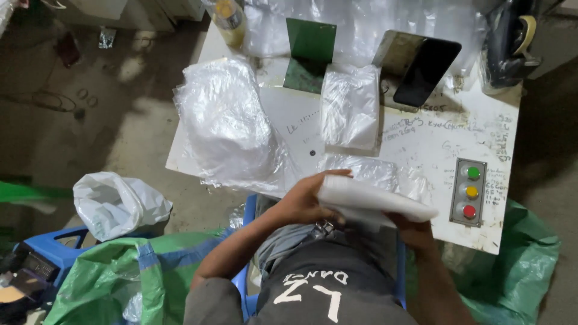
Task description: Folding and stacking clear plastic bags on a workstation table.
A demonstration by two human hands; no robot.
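Observation:
My left hand (307, 198) grips the left end of a folded white item (370, 201) held over the near edge of the white worktable (421, 141). My right hand (412, 229) holds the same white item from below at its right end; most of that hand is hidden under it. A clear plastic bag (373, 170) lies flat on the table just beyond the hands. A second clear bag (350, 105) lies further back, in front of a green metal plate (311, 42).
A heap of clear plastic bags (226, 123) fills the table's left side. A black phone (426, 69) leans at the back. A box with green, yellow and red buttons (471, 192) sits at the right. Green sacks (114, 271) and a white bag (117, 201) lie on the floor.

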